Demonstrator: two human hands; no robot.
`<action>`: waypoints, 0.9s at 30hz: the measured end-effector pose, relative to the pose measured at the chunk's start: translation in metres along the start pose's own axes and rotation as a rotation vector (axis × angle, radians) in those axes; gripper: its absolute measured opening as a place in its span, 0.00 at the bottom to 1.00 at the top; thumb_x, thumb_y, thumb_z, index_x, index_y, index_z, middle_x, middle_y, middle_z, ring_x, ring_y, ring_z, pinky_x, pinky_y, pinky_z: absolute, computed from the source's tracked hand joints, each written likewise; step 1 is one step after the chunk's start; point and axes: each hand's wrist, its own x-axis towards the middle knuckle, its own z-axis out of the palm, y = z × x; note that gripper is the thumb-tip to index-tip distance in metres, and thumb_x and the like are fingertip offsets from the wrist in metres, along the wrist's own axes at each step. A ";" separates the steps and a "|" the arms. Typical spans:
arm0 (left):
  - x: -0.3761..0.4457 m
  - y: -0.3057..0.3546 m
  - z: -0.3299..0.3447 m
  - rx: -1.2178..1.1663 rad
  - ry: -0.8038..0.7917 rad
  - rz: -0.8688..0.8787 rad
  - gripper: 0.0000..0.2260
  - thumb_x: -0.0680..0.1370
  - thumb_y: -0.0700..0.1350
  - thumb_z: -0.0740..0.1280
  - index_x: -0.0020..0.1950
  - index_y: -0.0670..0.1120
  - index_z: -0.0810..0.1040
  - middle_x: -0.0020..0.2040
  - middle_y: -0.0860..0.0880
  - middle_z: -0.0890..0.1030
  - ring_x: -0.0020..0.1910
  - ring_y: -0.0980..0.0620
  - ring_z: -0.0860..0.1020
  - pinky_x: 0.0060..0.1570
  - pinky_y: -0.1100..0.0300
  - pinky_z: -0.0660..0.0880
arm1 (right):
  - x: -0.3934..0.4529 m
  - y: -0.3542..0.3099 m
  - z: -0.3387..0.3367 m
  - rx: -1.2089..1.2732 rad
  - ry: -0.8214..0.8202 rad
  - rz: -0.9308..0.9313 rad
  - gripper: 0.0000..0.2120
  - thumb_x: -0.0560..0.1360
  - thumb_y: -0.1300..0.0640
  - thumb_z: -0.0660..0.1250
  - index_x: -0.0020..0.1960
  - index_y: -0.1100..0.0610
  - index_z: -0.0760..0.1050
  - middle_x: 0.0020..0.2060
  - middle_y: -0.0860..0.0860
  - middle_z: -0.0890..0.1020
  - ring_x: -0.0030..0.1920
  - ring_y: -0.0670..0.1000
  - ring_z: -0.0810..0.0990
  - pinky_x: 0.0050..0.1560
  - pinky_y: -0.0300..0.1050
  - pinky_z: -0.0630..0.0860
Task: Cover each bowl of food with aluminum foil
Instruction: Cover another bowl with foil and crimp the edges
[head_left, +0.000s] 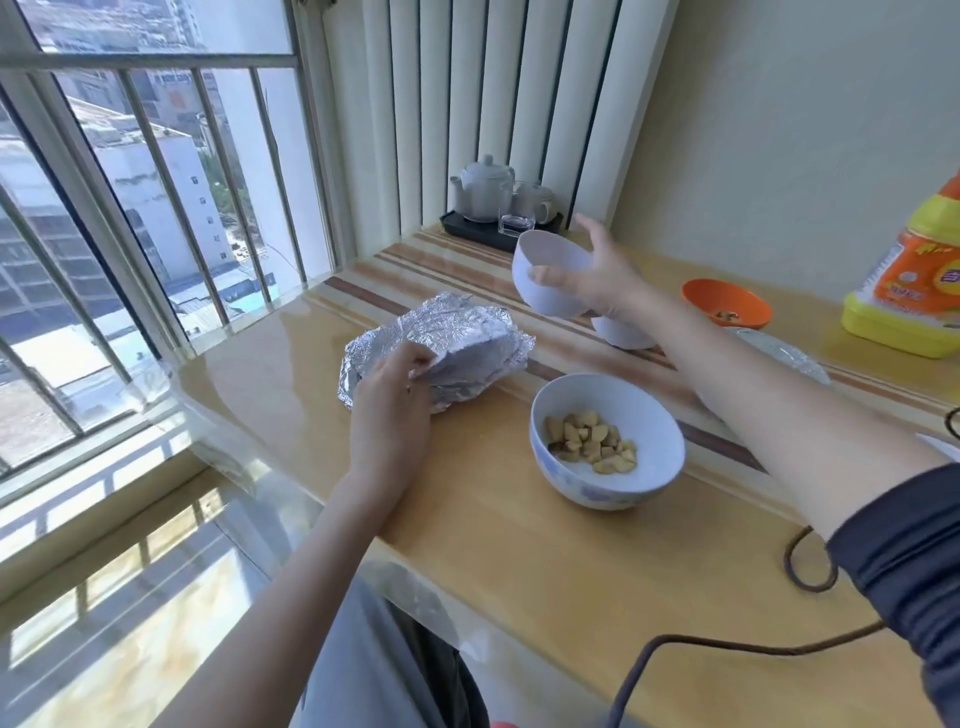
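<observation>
Foil (441, 353), crumpled at frame center, was pinched by the left hand (392, 410); the right hand (597, 280) gripped a raised white bowl (550, 275), upper right.

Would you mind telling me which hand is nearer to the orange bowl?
The right hand: it holds a white bowl in the air just left of the orange bowl. The left hand grips crumpled foil much farther left.

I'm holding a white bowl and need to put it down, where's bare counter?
Bare counter lies near the front edge, below the foil pile and food bowl. Another patch sits between foil and tea tray. It is crowded around the orange bowl.
</observation>
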 end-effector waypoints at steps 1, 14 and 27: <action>0.001 0.001 0.000 -0.040 0.055 -0.015 0.09 0.76 0.31 0.62 0.52 0.41 0.77 0.46 0.50 0.79 0.47 0.48 0.76 0.43 0.57 0.67 | -0.003 0.000 0.001 0.055 0.002 0.025 0.52 0.61 0.36 0.74 0.77 0.44 0.51 0.72 0.53 0.63 0.67 0.57 0.69 0.58 0.58 0.77; 0.011 -0.009 -0.003 -0.188 0.200 -0.372 0.04 0.80 0.34 0.56 0.50 0.42 0.63 0.44 0.41 0.72 0.43 0.46 0.69 0.38 0.57 0.57 | -0.023 0.007 0.037 -0.098 -0.219 -0.102 0.52 0.67 0.42 0.76 0.78 0.46 0.45 0.75 0.53 0.60 0.73 0.54 0.61 0.70 0.51 0.64; 0.024 -0.002 -0.020 -0.329 0.303 -0.197 0.04 0.78 0.47 0.57 0.49 0.49 0.63 0.38 0.51 0.69 0.37 0.48 0.69 0.41 0.51 0.68 | -0.036 -0.017 0.022 0.029 -0.107 -0.284 0.47 0.68 0.44 0.75 0.78 0.48 0.51 0.77 0.48 0.57 0.75 0.48 0.57 0.69 0.42 0.57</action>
